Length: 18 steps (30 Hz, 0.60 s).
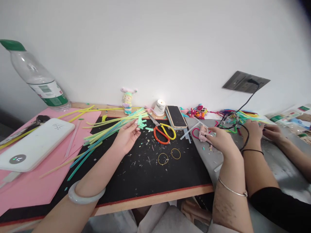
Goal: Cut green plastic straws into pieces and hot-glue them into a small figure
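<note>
My left hand (126,136) lies palm up on the black mat (145,174), a pale bangle on its wrist. Its fingertips are pinched on a short green stick piece (140,120) at the end of a bundle of long green and yellow sticks (109,129). My right hand (221,139), with a thin silver bracelet, rests on a grey sheet (213,158). It is closed on a small pink fuzzy object (202,132). Between my hands lie scissors (163,132) with orange and yellow handles and two yellow rings (169,156).
Another person's two hands (262,130) work beside mine at the right among coloured fuzzy wires and a black cable from a wall socket (245,81). A phone (176,116), a lit candle (160,107), a small doll (127,100), a white power bank (34,142) on pink sheets and a plastic bottle (36,76) stand around.
</note>
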Motion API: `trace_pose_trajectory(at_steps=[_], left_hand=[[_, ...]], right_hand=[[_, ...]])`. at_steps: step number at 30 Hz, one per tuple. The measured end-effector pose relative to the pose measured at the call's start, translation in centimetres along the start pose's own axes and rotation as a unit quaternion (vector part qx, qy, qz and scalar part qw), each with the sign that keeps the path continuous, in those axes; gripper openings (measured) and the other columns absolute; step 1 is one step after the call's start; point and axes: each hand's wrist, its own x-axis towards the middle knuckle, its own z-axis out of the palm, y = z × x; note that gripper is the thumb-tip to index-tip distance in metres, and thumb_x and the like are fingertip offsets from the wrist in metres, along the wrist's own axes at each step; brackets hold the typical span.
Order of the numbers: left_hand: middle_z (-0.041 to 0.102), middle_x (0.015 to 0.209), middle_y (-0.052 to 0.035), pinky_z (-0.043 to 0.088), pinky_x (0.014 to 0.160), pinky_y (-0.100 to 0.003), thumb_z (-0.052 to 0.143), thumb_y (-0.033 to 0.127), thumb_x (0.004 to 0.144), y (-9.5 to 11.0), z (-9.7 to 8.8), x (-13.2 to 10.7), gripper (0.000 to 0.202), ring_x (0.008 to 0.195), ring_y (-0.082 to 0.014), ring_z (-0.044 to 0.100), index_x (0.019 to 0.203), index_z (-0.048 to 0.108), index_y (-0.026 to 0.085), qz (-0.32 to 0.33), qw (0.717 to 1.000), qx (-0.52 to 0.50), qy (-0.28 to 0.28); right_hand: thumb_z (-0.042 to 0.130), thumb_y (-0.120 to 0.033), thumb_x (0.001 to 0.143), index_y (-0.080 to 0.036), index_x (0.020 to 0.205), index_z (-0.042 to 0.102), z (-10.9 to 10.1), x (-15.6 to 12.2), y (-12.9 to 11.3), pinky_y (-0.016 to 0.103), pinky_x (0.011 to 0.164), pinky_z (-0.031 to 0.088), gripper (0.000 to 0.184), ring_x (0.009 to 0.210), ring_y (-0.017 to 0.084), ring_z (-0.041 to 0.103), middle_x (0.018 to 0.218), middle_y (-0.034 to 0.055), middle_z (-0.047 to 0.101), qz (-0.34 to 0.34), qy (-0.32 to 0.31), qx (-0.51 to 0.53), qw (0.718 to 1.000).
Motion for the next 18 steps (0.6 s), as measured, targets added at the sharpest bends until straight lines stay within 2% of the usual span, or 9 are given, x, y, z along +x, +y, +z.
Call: trace_pose_trajectory(at_steps=[3, 5, 8, 10, 14, 18], left_hand=[[0.058, 0.064, 0.0003, 0.047, 0.051, -0.014, 0.061, 0.004, 0.073, 0.6, -0.2, 0.4, 0.015, 0.054, -0.0041, 0.052, 0.083, 0.067, 0.013, 0.018, 0.999, -0.022, 0.018], [0.058, 0.063, 0.0003, 0.047, 0.051, -0.014, 0.06, 0.003, 0.073, 0.8, -0.4, 0.6, 0.016, 0.053, -0.0043, 0.052, 0.084, 0.067, 0.013, 0.024, 0.999, -0.025, 0.028], [0.059, 0.064, 0.0003, 0.047, 0.051, -0.014, 0.061, 0.004, 0.072, 0.7, -0.6, 0.8, 0.016, 0.053, -0.0041, 0.052, 0.084, 0.067, 0.013, 0.029, 0.999, -0.015, 0.033], [0.059, 0.065, 0.0005, 0.047, 0.051, -0.014, 0.064, 0.006, 0.071, 0.5, -0.6, 0.9, 0.015, 0.053, -0.0039, 0.052, 0.084, 0.067, 0.013, 0.03, 0.999, -0.002, 0.031], [0.058, 0.066, 0.0012, 0.047, 0.051, -0.014, 0.068, 0.009, 0.068, 0.0, -0.6, 0.8, 0.018, 0.053, -0.0037, 0.052, 0.085, 0.068, 0.014, 0.025, 0.999, 0.028, 0.015], [0.058, 0.066, 0.0016, 0.046, 0.052, -0.015, 0.071, 0.012, 0.066, -0.3, -0.6, 0.6, 0.02, 0.054, -0.0038, 0.052, 0.086, 0.068, 0.015, 0.018, 0.999, 0.051, 0.005]], right_hand=[[0.05, -0.023, 0.074, -0.017, 0.083, 0.069, -0.6, -1.0, -5.0, 0.031, 0.069, 0.043, 0.022, 0.076, 0.023, 0.063, 0.081, 0.0086, 0.07, -0.08, 0.025, 0.096, 0.992], [0.05, -0.021, 0.075, -0.018, 0.077, 0.068, -0.1, -1.5, -8.8, 0.029, 0.067, 0.042, 0.018, 0.07, 0.019, 0.061, 0.074, 0.0053, 0.069, -0.152, 0.029, 0.147, 0.977], [0.051, -0.017, 0.077, -0.019, 0.077, 0.067, 2.2, -1.8, -14.1, 0.027, 0.065, 0.041, 0.016, 0.07, 0.018, 0.06, 0.076, 0.0049, 0.068, -0.275, -0.026, 0.196, 0.941], [0.054, -0.016, 0.078, -0.019, 0.08, 0.066, 4.0, -1.9, -16.7, 0.028, 0.068, 0.041, 0.013, 0.075, 0.019, 0.059, 0.08, 0.0062, 0.067, -0.315, -0.032, 0.191, 0.929], [0.057, -0.016, 0.078, -0.017, 0.086, 0.061, 6.7, -1.9, -19.3, 0.03, 0.069, 0.041, 0.009, 0.085, 0.022, 0.056, 0.093, 0.01, 0.062, -0.341, -0.021, 0.137, 0.93], [0.055, -0.011, 0.077, -0.017, 0.082, 0.058, 7.6, -1.8, -19.4, 0.031, 0.074, 0.04, 0.008, 0.088, 0.022, 0.053, 0.091, 0.0106, 0.06, -0.354, -0.01, 0.138, 0.925]])
